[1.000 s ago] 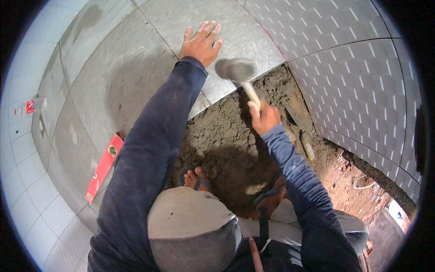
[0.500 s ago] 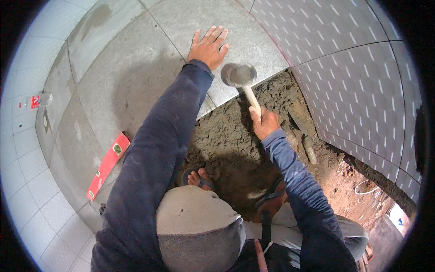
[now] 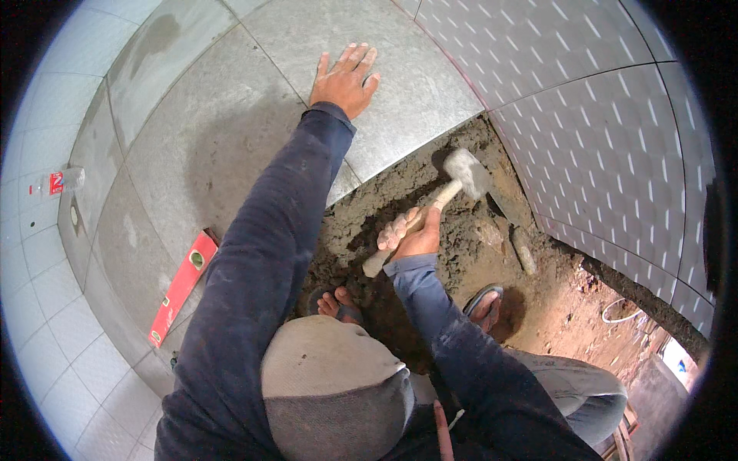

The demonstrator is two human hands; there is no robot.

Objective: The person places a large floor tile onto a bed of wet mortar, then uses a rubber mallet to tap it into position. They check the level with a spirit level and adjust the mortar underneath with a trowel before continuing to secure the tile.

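Observation:
My left hand (image 3: 344, 82) lies flat with fingers apart on a grey floor tile (image 3: 423, 107), near the edge beside exposed mortar (image 3: 350, 223). My right hand (image 3: 410, 234) grips the pale wooden handle of a mallet with a whitish head (image 3: 467, 172). The mallet is tilted over the mortar bed, its head below and right of my left hand, off the tile. A trowel (image 3: 521, 250) lies in the mortar to the right of the mallet.
A red spirit level (image 3: 182, 284) lies at left, and a plastic bottle (image 3: 65, 180) farther left. A textured tiled wall (image 3: 584, 154) rises at right, with reddish soil (image 3: 592, 303) and a white loop (image 3: 619, 311) below. My sandaled feet (image 3: 482, 307) stand in the dirt.
My right hand has moved left and down, swinging the mallet head from above the tile down and right over the mortar. My left hand stays spread on the tile. My right foot shows more.

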